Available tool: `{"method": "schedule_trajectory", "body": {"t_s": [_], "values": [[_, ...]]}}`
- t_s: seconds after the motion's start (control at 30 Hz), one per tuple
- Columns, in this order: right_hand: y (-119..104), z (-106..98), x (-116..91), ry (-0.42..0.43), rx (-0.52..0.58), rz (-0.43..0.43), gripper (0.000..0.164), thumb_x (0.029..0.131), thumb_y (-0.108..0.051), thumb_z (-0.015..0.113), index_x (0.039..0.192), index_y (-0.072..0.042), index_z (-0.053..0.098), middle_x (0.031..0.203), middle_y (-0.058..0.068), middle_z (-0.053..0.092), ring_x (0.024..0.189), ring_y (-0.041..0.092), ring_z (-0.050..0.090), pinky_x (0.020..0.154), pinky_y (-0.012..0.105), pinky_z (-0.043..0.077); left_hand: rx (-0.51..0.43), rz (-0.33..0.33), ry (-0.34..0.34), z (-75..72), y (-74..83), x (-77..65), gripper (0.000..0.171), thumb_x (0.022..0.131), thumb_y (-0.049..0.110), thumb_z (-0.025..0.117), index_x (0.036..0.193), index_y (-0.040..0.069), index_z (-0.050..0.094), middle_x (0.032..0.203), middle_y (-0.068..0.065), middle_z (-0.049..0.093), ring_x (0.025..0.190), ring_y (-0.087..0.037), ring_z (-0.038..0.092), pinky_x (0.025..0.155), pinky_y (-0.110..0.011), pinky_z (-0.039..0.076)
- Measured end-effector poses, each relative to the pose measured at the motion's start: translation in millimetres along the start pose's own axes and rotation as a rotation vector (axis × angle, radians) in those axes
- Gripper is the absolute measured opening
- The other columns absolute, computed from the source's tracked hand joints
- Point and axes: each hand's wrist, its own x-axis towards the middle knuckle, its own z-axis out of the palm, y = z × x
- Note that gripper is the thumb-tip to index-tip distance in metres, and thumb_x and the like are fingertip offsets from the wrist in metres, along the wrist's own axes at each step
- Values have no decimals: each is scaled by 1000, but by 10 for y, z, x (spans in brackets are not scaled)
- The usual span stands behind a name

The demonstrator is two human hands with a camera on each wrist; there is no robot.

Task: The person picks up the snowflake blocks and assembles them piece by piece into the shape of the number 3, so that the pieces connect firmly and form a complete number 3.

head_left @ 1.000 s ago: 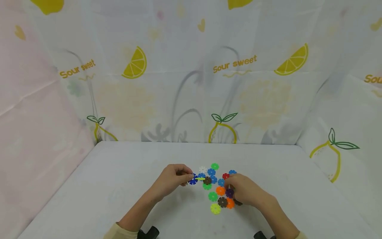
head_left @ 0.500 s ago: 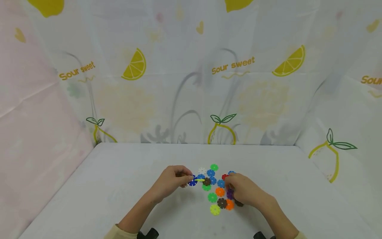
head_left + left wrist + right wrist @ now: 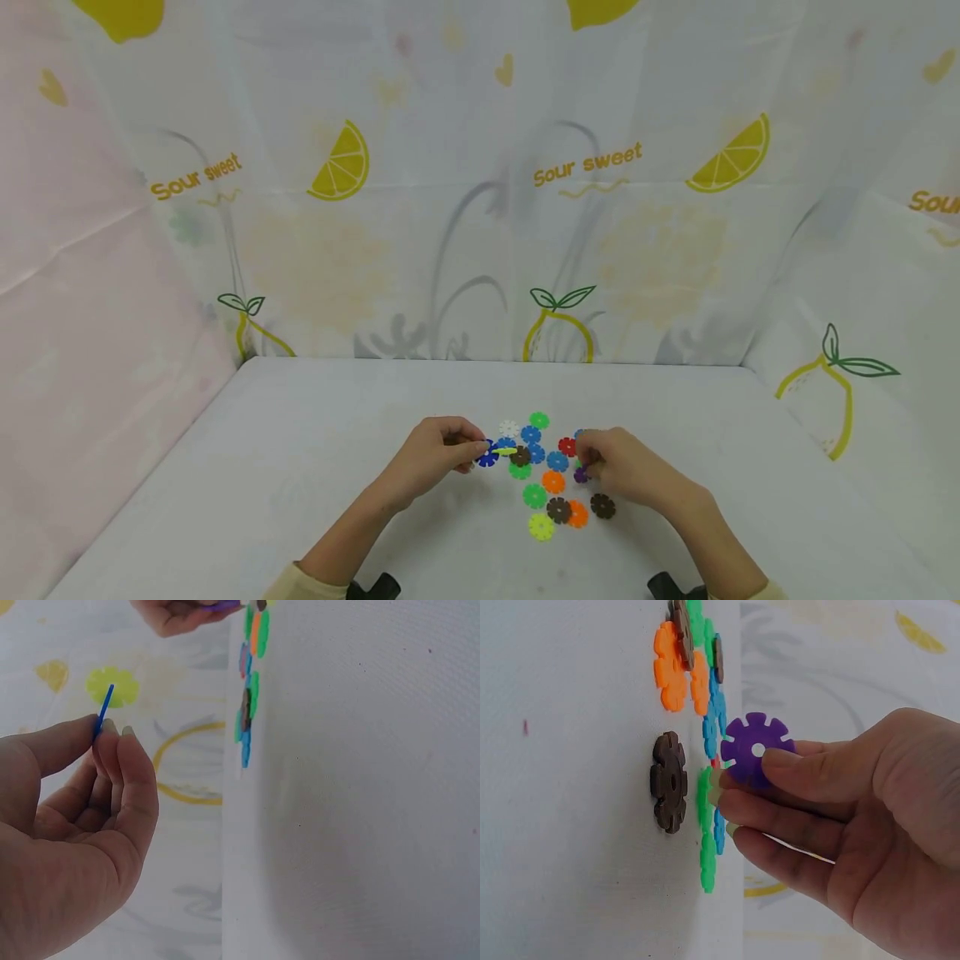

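My left hand [image 3: 435, 457] pinches a dark blue notched disc [image 3: 487, 453] between thumb and fingertips. Slotted crosswise into it is a yellow-green disc [image 3: 124, 687], and the pair is held above the table. To the right, my right hand [image 3: 633, 468] holds a purple notched disc [image 3: 744, 742] by its edge, thumb across its face. In the right wrist view the purple disc stands clear of the tabletop, near a dark brown disc [image 3: 669, 784] that lies flat. The two hands are apart, with loose discs between and below them.
Several loose discs lie in a cluster on the white table [image 3: 300, 475], among them an orange disc [image 3: 553, 482], a red disc [image 3: 567, 447] and a yellow disc [image 3: 541, 527]. A lemon-printed curtain [image 3: 420, 250] rises behind the table.
My right hand has lifted away from the cluster with the purple disc, uncovering the brown disc beneath it. The left hand and its joined discs stay nearly still.
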Motion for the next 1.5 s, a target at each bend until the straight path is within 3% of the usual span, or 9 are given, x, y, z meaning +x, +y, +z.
{"method": "schedule_trajectory", "body": {"t_s": [0.17, 0.4, 0.6, 0.8, 0.97, 1.13, 1.5], "values": [[-13, -18, 14, 29, 78, -25, 17, 89, 3, 64, 88, -13, 59, 78, -2, 66, 66, 10, 56, 62, 21, 51, 3, -2, -2, 0, 1, -2, 23, 91, 27, 71, 99, 5, 71, 84, -5, 70, 73, -15, 64, 76, -39, 59], [-49, -25, 32, 120, 127, -121, 19, 91, 5, 64, 99, -13, 61, 97, 4, 74, 82, 14, 69, 74, 23, 58, 8, 6, -12, 21, 18, -7, 24, 91, 28, 71, 99, 6, 70, 85, -7, 70, 73, -15, 64, 76, -38, 59], [-97, -9, 49, 198, 145, -122, 22, 90, 3, 67, 104, -14, 63, 90, 1, 72, 76, 9, 65, 71, 17, 55, 7, 7, -12, 39, 39, -10, 23, 92, 28, 71, 99, 6, 69, 87, -12, 70, 72, -15, 63, 76, -38, 59], [-173, 16, 38, 267, 244, -133, 19, 92, 1, 65, 105, -12, 66, 85, 4, 72, 72, 17, 67, 70, 22, 58, -11, 16, -22, 49, 54, -16, 22, 92, 27, 70, 100, 6, 69, 87, -12, 69, 72, -15, 63, 77, -38, 59], [-212, 38, 44, 276, 342, -143, 15, 93, -4, 66, 106, -11, 66, 82, 12, 71, 69, 23, 66, 67, 29, 59, -14, 25, -22, 55, 53, -20, 22, 92, 27, 70, 100, 6, 69, 90, -15, 70, 73, -15, 63, 76, -37, 59], [-262, 57, 49, 242, 404, -120, 15, 94, -8, 66, 109, -11, 66, 84, 11, 72, 70, 18, 67, 68, 31, 59, -14, 33, -23, 64, 58, -24, 23, 93, 28, 70, 101, 7, 69, 89, -12, 70, 73, -16, 64, 76, -34, 59], [-378, 74, 51, 260, 433, -132, 14, 95, -7, 65, 108, -13, 67, 83, 12, 71, 68, 13, 64, 67, 30, 59, -17, 45, -31, 86, 85, -36, 23, 93, 28, 70, 100, 6, 69, 86, -11, 69, 73, -16, 63, 75, -34, 58]]}}
